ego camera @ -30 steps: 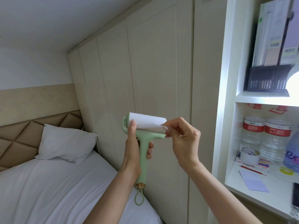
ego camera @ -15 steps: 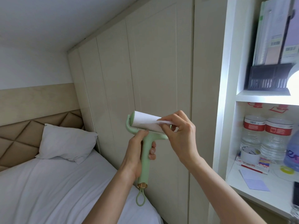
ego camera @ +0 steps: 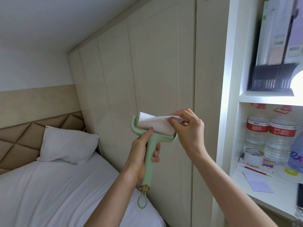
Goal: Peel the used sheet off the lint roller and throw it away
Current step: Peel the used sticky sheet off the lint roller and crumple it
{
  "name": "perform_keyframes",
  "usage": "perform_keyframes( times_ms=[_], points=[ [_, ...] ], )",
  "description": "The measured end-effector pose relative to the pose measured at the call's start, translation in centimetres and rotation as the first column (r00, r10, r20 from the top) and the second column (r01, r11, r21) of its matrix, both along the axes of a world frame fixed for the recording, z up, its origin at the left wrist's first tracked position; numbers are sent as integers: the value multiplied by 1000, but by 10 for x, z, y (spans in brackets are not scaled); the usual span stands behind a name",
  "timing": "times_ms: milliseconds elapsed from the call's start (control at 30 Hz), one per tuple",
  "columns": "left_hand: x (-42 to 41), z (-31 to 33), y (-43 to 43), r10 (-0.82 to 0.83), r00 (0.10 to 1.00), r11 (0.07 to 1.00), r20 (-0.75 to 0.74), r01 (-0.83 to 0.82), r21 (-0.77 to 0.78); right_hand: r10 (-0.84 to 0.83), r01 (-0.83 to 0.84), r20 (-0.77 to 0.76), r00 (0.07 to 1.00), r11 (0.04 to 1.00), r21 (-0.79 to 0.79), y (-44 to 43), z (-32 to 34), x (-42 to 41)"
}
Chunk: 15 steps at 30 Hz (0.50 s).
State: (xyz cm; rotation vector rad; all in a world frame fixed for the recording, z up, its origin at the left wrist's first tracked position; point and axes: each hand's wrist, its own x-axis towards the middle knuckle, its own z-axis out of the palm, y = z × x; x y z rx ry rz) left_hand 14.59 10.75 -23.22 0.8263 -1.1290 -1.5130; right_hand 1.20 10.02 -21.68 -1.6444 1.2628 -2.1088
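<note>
While our left hand (ego camera: 139, 154) stays wrapped around the pale green plastic handle of the lint roller (ego camera: 150, 154), thumb pressed up against the lower edge of the roll, the change of the last second is at the other end. A second ago our right hand (ego camera: 188, 128) was only pinching at a corner near the roll's right end, the roller held flatter; now the roller has tipped so its roll runs from ten o'clock down to four o'clock, and a strip of the white used adhesive sheet (ego camera: 157, 118) stands lifted off the top of the roll, stretching toward three o'clock into our right fingertips (ego camera: 172, 122), which are closed on its free end. So the peel has started: the edge has been found and freed, and the sheet is part off, part still stuck along the roll.

We judge that most of the sheet still clings, so the next move would be a steady pull around the roll to the perforation. How far that tear line is we cannot tell; the sheet's far edge is hidden behind our fingers.

Nothing to throw it into shows here: the white bed (ego camera: 57, 190) lies at seven o'clock, the white shelf unit (ego camera: 229, 112) at three o'clock.
</note>
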Motion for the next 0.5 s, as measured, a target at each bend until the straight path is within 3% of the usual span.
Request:
perform_keyframes(
  times_ms=[167, 500],
  points=[
    [0, -1, 0, -23, 1000, 1000, -7, 23, 2, 37, -41, 80, 996, 998, 50, -1, 2, -2],
    [5, -5, -5, -34, 999, 998, -30, 35, 49, 192, -198, 75, 979, 975, 98, -6, 14, -12]
  ],
)
